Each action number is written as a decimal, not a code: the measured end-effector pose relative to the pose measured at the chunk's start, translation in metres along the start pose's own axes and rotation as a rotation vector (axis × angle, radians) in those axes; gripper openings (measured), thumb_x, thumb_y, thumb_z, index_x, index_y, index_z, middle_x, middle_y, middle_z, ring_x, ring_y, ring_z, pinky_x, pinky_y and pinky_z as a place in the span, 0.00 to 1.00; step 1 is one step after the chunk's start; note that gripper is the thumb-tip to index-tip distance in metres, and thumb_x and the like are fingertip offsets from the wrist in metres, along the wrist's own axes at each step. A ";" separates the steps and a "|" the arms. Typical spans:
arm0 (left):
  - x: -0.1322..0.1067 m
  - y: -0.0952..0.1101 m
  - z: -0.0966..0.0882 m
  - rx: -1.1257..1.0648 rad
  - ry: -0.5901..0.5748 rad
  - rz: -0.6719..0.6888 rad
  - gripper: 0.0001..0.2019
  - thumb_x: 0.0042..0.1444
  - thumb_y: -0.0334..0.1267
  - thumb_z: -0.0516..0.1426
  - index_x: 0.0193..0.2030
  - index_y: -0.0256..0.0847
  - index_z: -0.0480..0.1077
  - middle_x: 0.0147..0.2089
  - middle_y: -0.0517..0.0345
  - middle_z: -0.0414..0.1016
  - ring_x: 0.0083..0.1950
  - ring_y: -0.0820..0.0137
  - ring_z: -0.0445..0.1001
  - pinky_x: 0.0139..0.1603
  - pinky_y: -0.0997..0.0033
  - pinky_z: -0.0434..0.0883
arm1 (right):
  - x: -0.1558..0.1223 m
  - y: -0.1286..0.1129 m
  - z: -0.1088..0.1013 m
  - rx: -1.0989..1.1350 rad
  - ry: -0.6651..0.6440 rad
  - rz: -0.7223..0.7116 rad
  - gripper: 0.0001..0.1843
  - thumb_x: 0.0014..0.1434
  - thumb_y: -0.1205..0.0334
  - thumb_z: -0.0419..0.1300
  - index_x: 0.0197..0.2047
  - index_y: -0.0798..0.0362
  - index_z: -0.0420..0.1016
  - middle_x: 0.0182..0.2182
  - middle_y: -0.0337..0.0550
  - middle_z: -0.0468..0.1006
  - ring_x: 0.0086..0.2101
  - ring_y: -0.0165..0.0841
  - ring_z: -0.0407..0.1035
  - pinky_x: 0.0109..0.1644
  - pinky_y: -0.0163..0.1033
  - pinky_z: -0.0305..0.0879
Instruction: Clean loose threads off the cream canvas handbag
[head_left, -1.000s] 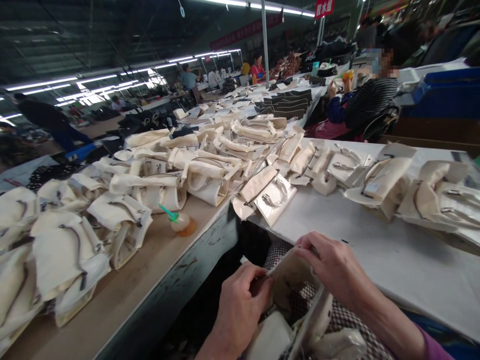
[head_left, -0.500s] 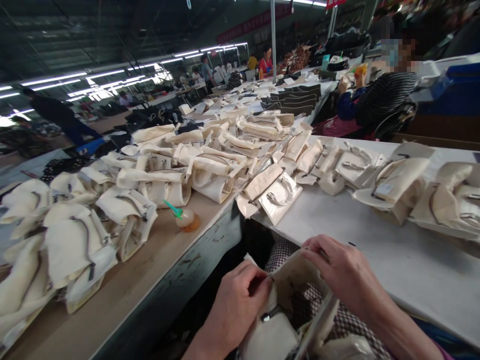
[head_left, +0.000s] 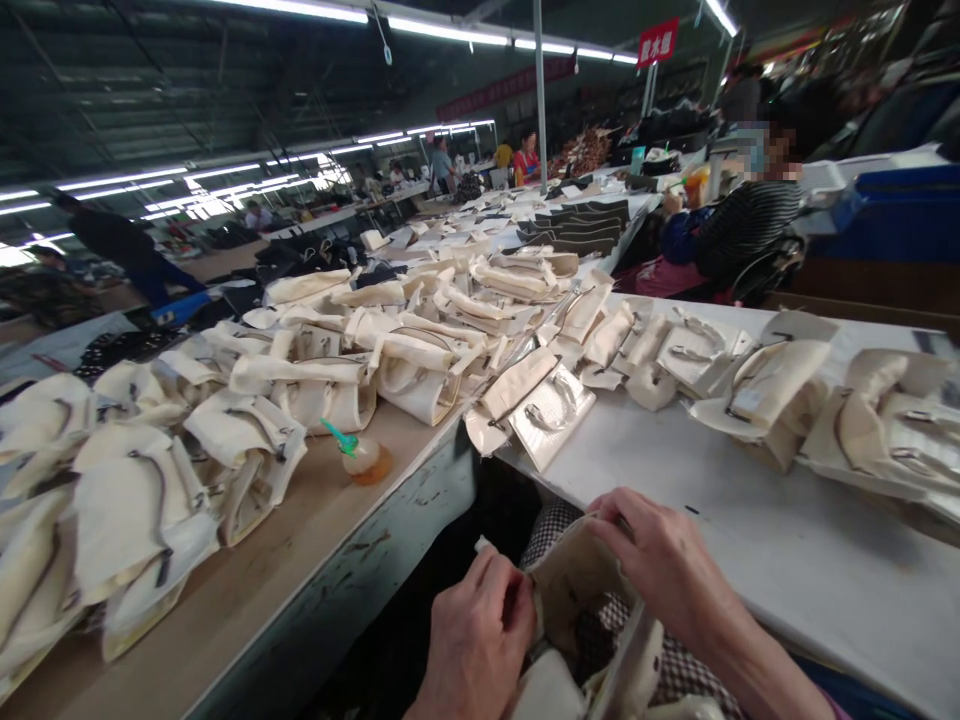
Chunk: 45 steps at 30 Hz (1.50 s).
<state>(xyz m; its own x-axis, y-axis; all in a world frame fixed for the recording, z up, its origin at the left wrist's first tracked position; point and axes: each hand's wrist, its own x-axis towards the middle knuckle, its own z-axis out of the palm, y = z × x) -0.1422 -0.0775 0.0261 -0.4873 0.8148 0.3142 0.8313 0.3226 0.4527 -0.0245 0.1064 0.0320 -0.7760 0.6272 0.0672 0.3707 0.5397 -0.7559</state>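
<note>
A cream fabric bag [head_left: 577,590] lies open on my lap over a checked cloth [head_left: 679,670]. My left hand [head_left: 476,640] pinches the bag's left rim, fingers closed on the fabric. My right hand [head_left: 667,570] grips the right rim from above, thumb inside the opening. Both hands sit below the front edge of the white table [head_left: 750,520].
Many cream bags [head_left: 337,370] lie spread on the long brown table [head_left: 247,590] at left, beside a small bottle with a green nozzle [head_left: 360,455]. More bags [head_left: 772,385] lie on the white table. A seated person in a striped top [head_left: 739,225] works at right.
Both hands keep their grip on the bag's rim and have shifted slightly lower in view. The camera has tilted a little; the tables look unchanged.
</note>
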 end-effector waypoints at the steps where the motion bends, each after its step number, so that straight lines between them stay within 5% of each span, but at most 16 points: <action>1: 0.002 -0.001 -0.001 -0.003 -0.026 0.017 0.10 0.65 0.33 0.50 0.33 0.41 0.68 0.32 0.58 0.71 0.28 0.72 0.72 0.29 0.75 0.67 | 0.000 0.001 0.000 0.002 0.005 -0.011 0.09 0.61 0.57 0.53 0.29 0.49 0.66 0.31 0.37 0.77 0.31 0.36 0.71 0.37 0.40 0.61; 4: 0.009 -0.004 -0.002 0.033 -0.071 0.085 0.10 0.67 0.36 0.50 0.38 0.43 0.70 0.34 0.60 0.72 0.28 0.73 0.74 0.27 0.75 0.66 | -0.002 0.005 0.000 0.009 0.030 -0.048 0.09 0.62 0.60 0.53 0.29 0.49 0.64 0.30 0.38 0.77 0.31 0.36 0.71 0.37 0.40 0.61; 10: 0.021 0.001 -0.007 0.192 -0.121 0.193 0.12 0.63 0.30 0.51 0.27 0.41 0.67 0.29 0.60 0.70 0.24 0.71 0.70 0.24 0.68 0.61 | -0.004 0.008 -0.002 0.034 0.037 -0.067 0.08 0.62 0.64 0.54 0.30 0.49 0.63 0.32 0.37 0.77 0.32 0.35 0.71 0.39 0.40 0.63; 15: 0.042 0.010 -0.009 0.120 -0.223 0.209 0.04 0.60 0.31 0.59 0.34 0.42 0.72 0.34 0.60 0.73 0.37 0.66 0.73 0.33 0.69 0.67 | -0.008 0.005 -0.003 0.045 0.040 -0.065 0.07 0.63 0.64 0.54 0.31 0.49 0.64 0.33 0.37 0.77 0.33 0.35 0.72 0.38 0.40 0.62; 20: 0.051 0.021 0.004 0.015 -0.149 0.301 0.06 0.65 0.32 0.54 0.40 0.40 0.73 0.34 0.59 0.72 0.33 0.69 0.71 0.29 0.71 0.65 | -0.014 -0.001 -0.002 0.070 0.038 -0.094 0.08 0.63 0.65 0.53 0.31 0.49 0.65 0.32 0.37 0.77 0.31 0.34 0.72 0.37 0.39 0.62; 28: 0.049 0.025 0.013 0.032 0.005 0.462 0.13 0.65 0.26 0.48 0.29 0.38 0.67 0.28 0.57 0.67 0.29 0.69 0.65 0.27 0.66 0.57 | -0.015 -0.003 -0.003 0.087 0.014 -0.134 0.07 0.63 0.66 0.54 0.32 0.49 0.66 0.33 0.38 0.77 0.32 0.34 0.73 0.39 0.39 0.64; 36: 0.059 0.019 0.016 -0.008 -0.167 0.387 0.12 0.67 0.35 0.50 0.32 0.39 0.67 0.29 0.59 0.67 0.26 0.71 0.66 0.25 0.68 0.55 | -0.014 -0.002 -0.003 0.067 -0.002 -0.162 0.08 0.64 0.68 0.55 0.32 0.50 0.65 0.32 0.37 0.75 0.31 0.32 0.71 0.37 0.37 0.64; 41: 0.063 0.016 0.024 -0.003 -0.122 0.428 0.15 0.66 0.33 0.48 0.28 0.39 0.67 0.26 0.59 0.66 0.25 0.70 0.66 0.24 0.67 0.54 | -0.015 -0.001 -0.014 0.028 -0.043 -0.222 0.07 0.61 0.69 0.57 0.32 0.49 0.65 0.37 0.38 0.76 0.33 0.32 0.72 0.39 0.37 0.67; 45: 0.064 0.017 0.027 0.004 -0.058 0.439 0.17 0.67 0.34 0.47 0.27 0.40 0.67 0.24 0.59 0.66 0.22 0.71 0.64 0.23 0.67 0.51 | -0.022 0.003 -0.014 -0.111 0.046 -0.297 0.06 0.58 0.69 0.57 0.32 0.50 0.65 0.46 0.45 0.76 0.38 0.36 0.76 0.39 0.39 0.71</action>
<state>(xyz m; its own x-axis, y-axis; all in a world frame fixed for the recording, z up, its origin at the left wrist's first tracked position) -0.1523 -0.0072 0.0313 -0.0720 0.9007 0.4285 0.9571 -0.0585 0.2837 0.0010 0.1024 0.0372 -0.8356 0.4566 0.3056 0.1868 0.7592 -0.6235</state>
